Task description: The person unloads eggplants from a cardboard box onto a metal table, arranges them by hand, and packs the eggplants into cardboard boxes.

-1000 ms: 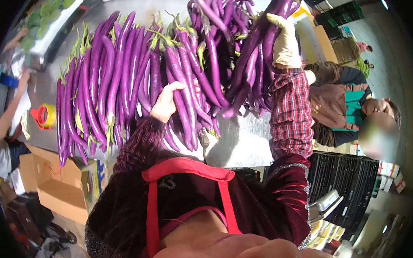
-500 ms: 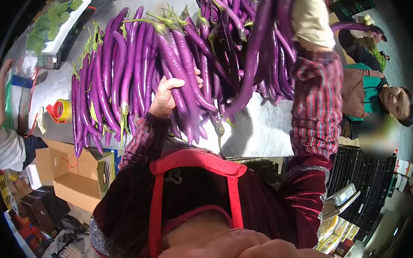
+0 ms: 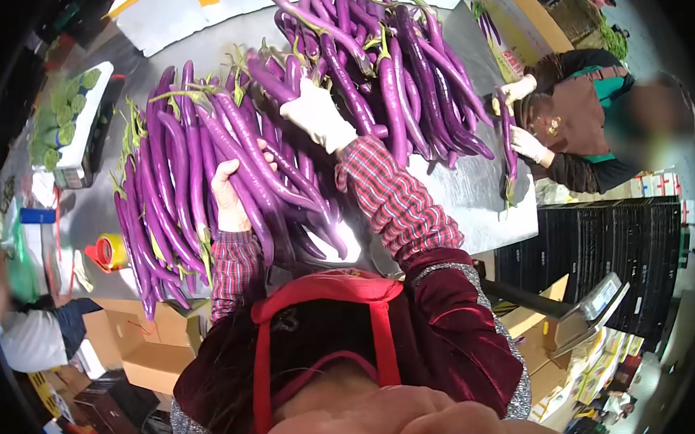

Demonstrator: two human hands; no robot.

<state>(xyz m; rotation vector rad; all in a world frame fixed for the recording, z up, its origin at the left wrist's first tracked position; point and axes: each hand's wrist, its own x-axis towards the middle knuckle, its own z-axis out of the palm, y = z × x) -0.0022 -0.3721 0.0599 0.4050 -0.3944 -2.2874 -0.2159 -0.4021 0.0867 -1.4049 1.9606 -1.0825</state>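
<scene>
Eggplants (image 3: 246, 129) fill both grips, I note: left hand (image 3: 229, 197) clasps several while the gloved right hand (image 3: 317, 116), freshly swung leftward, brings more beside that bunch.

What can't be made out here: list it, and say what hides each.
All in the head view:
Left hand: most of its fingers, hidden behind the eggplants it holds.
Right hand: its exact grip, hidden by the back of the hand.
Heap: its lower layers, covered by those on top.
White box: cut off by the top edge.
Scale: reading too small.
Person at far left: partly lost in the dark rim.
</scene>
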